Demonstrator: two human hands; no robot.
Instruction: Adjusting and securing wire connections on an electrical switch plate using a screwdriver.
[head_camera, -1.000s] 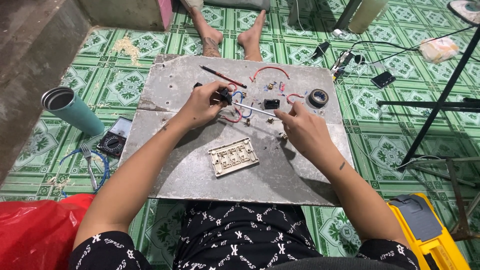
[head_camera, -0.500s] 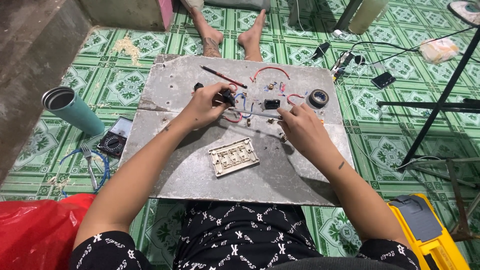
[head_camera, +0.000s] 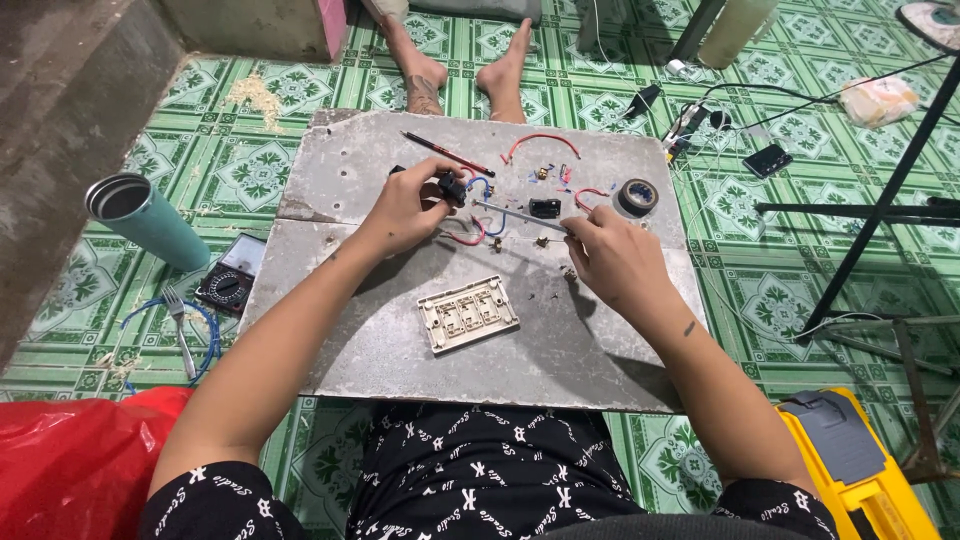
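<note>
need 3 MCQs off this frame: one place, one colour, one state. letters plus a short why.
1. Where does the beige switch plate lie?
A. on the grey board, nearer the person than both hands
B. on the tiles beside the cup
C. inside the yellow case

2. What colour is the cup standing on the tiles to the left?
A. red
B. teal
C. white

3. What is the left hand doing?
A. resting flat and empty
B. pinching a small black part with wires on it
C. holding the fork

Answers: A, the plate sits on the grey board below the hands. B, its wall is teal. B, its fingers close on the small black part, while the right hand holds a screwdriver.
</note>
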